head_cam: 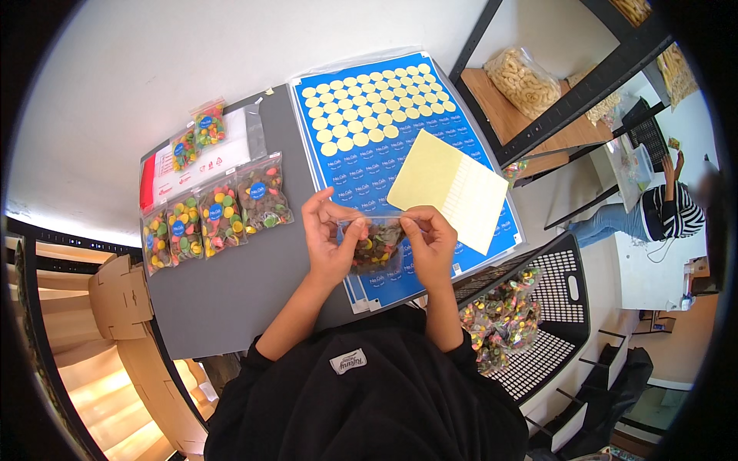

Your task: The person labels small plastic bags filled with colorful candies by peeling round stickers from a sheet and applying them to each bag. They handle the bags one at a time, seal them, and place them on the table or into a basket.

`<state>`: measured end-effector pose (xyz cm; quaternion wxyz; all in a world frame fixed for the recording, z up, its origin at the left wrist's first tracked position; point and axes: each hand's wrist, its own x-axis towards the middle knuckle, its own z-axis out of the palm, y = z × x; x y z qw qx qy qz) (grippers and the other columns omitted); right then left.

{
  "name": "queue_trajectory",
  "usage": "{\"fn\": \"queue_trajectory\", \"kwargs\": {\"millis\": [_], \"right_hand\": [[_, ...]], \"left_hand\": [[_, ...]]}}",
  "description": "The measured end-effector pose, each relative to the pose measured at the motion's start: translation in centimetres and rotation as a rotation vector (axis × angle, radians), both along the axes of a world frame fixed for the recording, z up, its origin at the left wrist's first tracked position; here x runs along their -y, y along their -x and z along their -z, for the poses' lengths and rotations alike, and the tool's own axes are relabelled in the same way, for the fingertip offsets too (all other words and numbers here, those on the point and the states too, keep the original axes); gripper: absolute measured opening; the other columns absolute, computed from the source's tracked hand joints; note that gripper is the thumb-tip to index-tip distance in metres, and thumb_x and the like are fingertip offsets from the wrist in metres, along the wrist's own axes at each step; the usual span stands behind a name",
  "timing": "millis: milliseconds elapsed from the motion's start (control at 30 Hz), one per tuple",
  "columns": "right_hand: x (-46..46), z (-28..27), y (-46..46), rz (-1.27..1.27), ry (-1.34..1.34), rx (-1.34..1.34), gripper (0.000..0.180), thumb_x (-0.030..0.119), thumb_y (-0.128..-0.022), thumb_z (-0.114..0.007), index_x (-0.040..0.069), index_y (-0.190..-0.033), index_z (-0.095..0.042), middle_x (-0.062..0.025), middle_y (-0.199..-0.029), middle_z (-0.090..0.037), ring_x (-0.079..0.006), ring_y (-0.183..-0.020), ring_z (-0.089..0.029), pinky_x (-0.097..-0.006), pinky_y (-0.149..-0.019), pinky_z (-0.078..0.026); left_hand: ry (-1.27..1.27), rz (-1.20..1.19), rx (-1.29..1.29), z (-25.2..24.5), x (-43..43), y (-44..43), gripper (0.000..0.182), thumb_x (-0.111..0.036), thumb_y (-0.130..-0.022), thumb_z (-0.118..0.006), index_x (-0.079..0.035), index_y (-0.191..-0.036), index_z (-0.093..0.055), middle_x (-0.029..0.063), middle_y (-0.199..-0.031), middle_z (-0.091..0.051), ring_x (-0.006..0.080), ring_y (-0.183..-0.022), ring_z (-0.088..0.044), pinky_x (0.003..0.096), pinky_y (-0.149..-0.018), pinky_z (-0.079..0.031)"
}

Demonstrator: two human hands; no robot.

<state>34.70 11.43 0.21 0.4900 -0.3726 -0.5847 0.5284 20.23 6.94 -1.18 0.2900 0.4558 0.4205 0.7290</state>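
Between both hands is a clear zip bag (pixel 377 253) of dark and brightly coloured candies, held up above the blue sticker sheet (pixel 415 291). My left hand (pixel 331 239) pinches the bag's upper left corner between thumb and fingers. At the upper right corner, my right hand (pixel 429 242) grips the zip edge the same way. No round label shows on the side of this bag facing me. Rows of pale yellow circles mark the sheet's far part, where round stickers are gone. A folded yellow backing paper (pixel 447 190) lies across the sheet, partly behind my right hand.
Left on the grey table (pixel 230 305), several labelled candy bags (pixel 218 213) stand in a row. Two smaller ones (pixel 196 138) rest on a white plastic packet (pixel 230 150). A black basket (pixel 559 282) of candy bags is at right, below a shelf (pixel 553 138). Another person (pixel 669 213) works farther off.
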Motion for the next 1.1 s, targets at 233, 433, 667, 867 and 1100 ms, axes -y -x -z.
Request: {"fn": "queue_trajectory", "kwargs": {"millis": [233, 433, 667, 867, 1100], "right_hand": [[-0.3, 0.3, -0.8, 0.022, 0.036, 0.038, 0.011, 0.006, -0.085, -0.059, -0.004, -0.089, -0.062, -0.0077, -0.083, -0.065, -0.0112, -0.079, -0.06, -0.0236, -0.067, -0.048], [-0.5, 1.3, -1.1, 0.051, 0.055, 0.08, 0.01, 0.006, -0.086, -0.058, -0.004, -0.088, -0.061, -0.0069, -0.082, -0.065, -0.011, -0.077, -0.06, -0.0236, -0.068, -0.048], [-1.3, 1.8, -2.1, -0.073, 0.035, 0.087, 0.01, 0.008, -0.086, -0.057, -0.002, -0.088, -0.059, -0.0051, -0.082, -0.062, -0.0107, -0.076, -0.059, -0.0247, -0.07, -0.047], [-1.1, 1.0, -2.0, -0.004, -0.092, 0.268, 0.008, 0.009, -0.084, -0.058, 0.001, -0.086, -0.057, -0.006, -0.078, -0.06, -0.0128, -0.068, -0.056, -0.0257, -0.061, -0.044], [-0.9, 0.5, -1.7, -0.058, -0.165, 0.261, 0.009, 0.01, -0.083, -0.059, 0.001, -0.085, -0.058, -0.0078, -0.08, -0.061, -0.016, -0.071, -0.057, -0.0271, -0.062, -0.043]], "left_hand": [[0.024, 0.029, -0.018, 0.3, -0.4, 0.4, 0.052, 0.004, -0.085, -0.051, -0.001, -0.129, -0.024, 0.0083, -0.085, -0.053, 0.0147, -0.077, -0.058, 0.0278, -0.076, -0.047], [0.097, 0.109, -0.032, 0.7, -0.6, 0.8, 0.049, 0.002, -0.086, -0.05, 0.001, -0.129, -0.026, 0.0075, -0.084, -0.053, 0.017, -0.081, -0.06, 0.0285, -0.077, -0.046], [0.158, 0.16, 0.021, 0.9, -0.7, 0.7, 0.045, 0.002, -0.086, -0.053, 0.002, -0.126, -0.032, 0.0065, -0.079, -0.055, 0.0186, -0.084, -0.062, 0.0302, -0.08, -0.047], [0.164, 0.172, -0.017, 0.8, -0.6, 0.3, 0.048, 0.002, -0.085, -0.055, 0.002, -0.127, -0.032, 0.0073, -0.081, -0.057, 0.0178, -0.083, -0.062, 0.0303, -0.08, -0.047], [0.2, 0.225, -0.013, 0.4, -0.5, 0.1, 0.065, 0.005, -0.081, -0.058, -0.001, -0.136, -0.023, 0.0084, -0.085, -0.058, 0.0122, -0.074, -0.058, 0.0237, -0.066, -0.049]]}}
